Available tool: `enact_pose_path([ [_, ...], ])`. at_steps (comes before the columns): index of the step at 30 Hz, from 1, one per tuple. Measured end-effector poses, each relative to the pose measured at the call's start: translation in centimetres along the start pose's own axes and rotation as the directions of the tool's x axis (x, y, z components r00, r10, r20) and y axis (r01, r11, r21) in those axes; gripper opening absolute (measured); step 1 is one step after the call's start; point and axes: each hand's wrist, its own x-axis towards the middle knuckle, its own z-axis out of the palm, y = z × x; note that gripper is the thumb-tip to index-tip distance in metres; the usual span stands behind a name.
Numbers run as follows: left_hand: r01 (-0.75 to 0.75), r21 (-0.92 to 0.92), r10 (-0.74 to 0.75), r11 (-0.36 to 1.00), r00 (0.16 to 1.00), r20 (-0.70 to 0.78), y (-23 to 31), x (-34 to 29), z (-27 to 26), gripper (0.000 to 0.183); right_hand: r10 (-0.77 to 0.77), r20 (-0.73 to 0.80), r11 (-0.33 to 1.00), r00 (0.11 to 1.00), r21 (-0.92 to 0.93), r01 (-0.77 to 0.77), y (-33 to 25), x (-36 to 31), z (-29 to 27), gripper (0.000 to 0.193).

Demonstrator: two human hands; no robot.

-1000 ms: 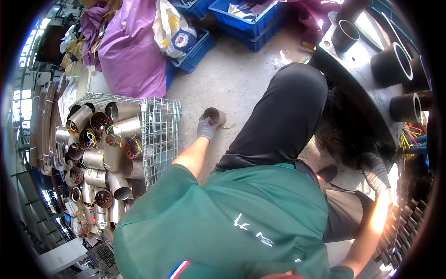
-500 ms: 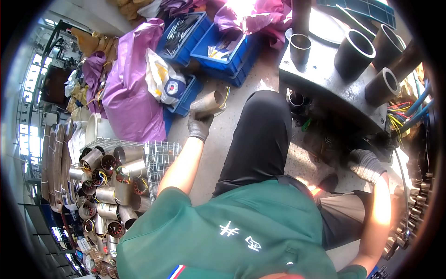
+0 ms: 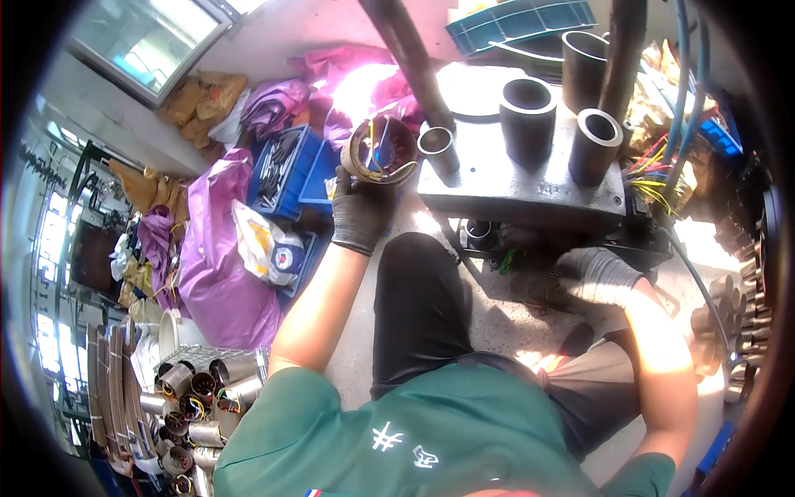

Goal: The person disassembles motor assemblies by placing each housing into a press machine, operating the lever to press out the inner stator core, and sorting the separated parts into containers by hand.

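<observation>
The wired stator housing point(image 3: 394, 147) is at twelve o'clock, filling my left hand's point(image 3: 362, 209) grip. I judge this a positioning step; moving on calls for keeping its wires point(image 3: 372, 132) clear of the worktop point(image 3: 489, 189) at one. My right hand's point(image 3: 603, 276) grip, at three, I cannot tell.

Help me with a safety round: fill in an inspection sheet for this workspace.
Surface: metal plate with dark pipes standing on it; sunlit patches on the floor.
Work pieces: metal tube with wires showing at its open end, held up left of the plate.
Clutter: purple sack, white bag and blue bin, all left of the plate.
Left hand: gloved, gripping the metal tube.
Right hand: gloved, below the plate's front edge; fingertips shadowed, grip unclear.
Cables: red and yellow wires and blue hoses right of the plate.
Surroundings: window at upper left; similar tubes piled at lower left.
</observation>
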Motion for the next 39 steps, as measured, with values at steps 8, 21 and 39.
enact_pose_path([
  [8,0.243,-0.224,-0.244,0.944,0.969,0.026,-11.9,8.0,5.7,0.06,0.193,-0.713,0.829,0.674,0.486,0.277,-3.6,2.6,-0.7,0.035],
  [21,0.322,-0.174,-0.366,0.93,0.847,-0.385,-18.8,6.8,4.5,0.081,-0.13,-0.854,0.988,0.503,-0.068,0.141,-4.0,2.2,-2.9,0.047],
  [39,0.368,0.041,-0.344,0.929,0.899,-0.271,-18.9,4.7,4.5,0.067,0.323,-0.706,0.744,0.63,0.601,0.293,-4.7,2.4,-2.6,0.028],
])
